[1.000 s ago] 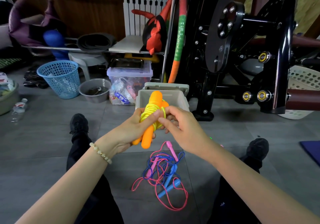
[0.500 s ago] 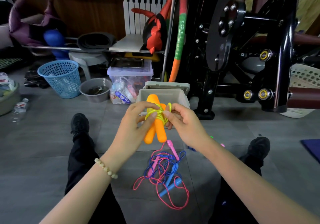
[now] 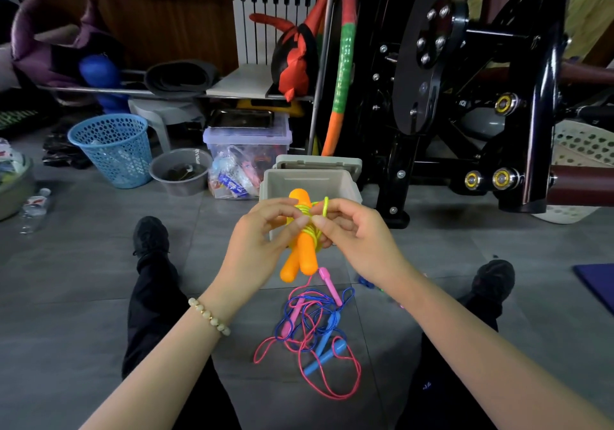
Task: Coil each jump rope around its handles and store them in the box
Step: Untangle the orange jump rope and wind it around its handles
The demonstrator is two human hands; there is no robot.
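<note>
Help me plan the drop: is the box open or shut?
Open. The box shows its bare inner wall, and the lid stands behind its back rim.

Left hand (image 3: 255, 246) partly hides the orange jump rope (image 3: 304, 256).

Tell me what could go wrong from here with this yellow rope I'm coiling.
The last loop of the yellow rope is only pinched by the right hand; if it slips before tucking, the coil on the orange handles, held by the left hand, may spring loose. The pink rope and blue rope lie tangled on the floor, so pulling one could knot them tighter.
</note>
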